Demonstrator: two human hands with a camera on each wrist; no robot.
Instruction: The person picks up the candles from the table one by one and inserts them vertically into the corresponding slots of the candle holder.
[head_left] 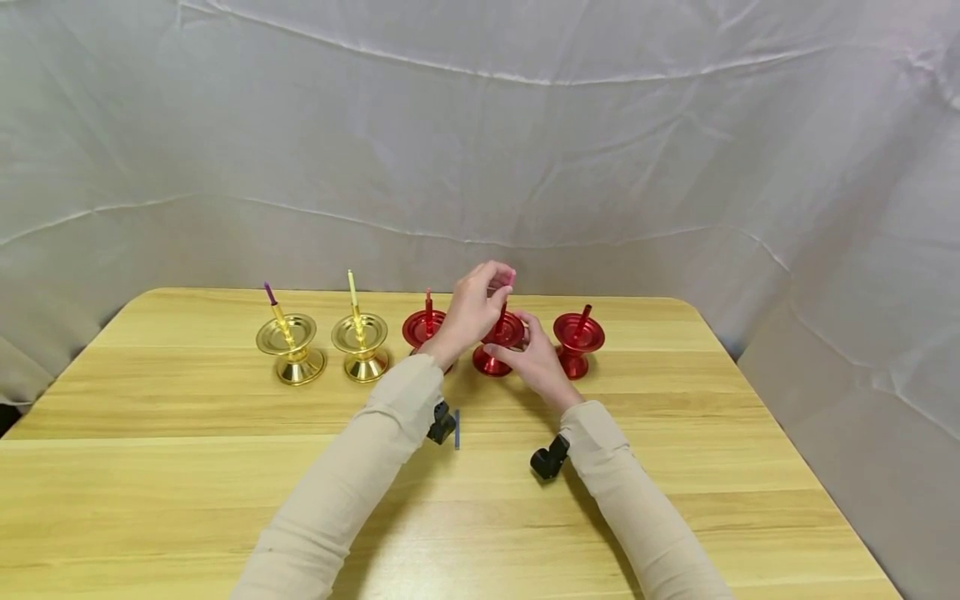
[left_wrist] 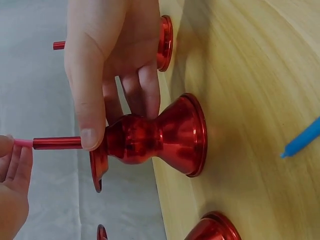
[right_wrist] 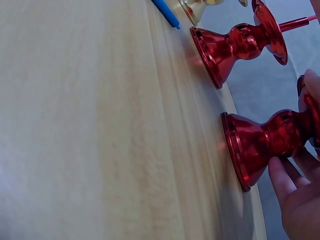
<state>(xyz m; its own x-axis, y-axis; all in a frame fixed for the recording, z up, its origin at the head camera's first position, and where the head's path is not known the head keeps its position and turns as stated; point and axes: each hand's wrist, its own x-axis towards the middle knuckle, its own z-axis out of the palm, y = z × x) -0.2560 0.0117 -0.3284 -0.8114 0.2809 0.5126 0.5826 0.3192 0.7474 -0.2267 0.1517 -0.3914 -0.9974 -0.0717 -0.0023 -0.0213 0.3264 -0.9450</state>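
Note:
My left hand (head_left: 474, 304) pinches a thin pink candle (left_wrist: 23, 143) between thumb and fingers, over the second red candle holder from the left. The candle's lower end is right at the top of the holder's red tube (left_wrist: 57, 143). My right hand (head_left: 536, 360) grips this red candle holder (left_wrist: 137, 140), thumb on the dish rim and fingers behind its rounded stem. The holder stands upright on the table. In the right wrist view, the right hand's fingers (right_wrist: 282, 182) curl under the stem. The left hand is at the left edge of the left wrist view.
Left of the hands stand a red holder (head_left: 417, 327) with a red candle and two gold holders, one with a yellow candle (head_left: 352, 287), one with a purple candle (head_left: 269, 292). Another red holder (head_left: 580, 337) stands right. A blue candle (head_left: 457, 429) lies on the wooden table (head_left: 675, 508).

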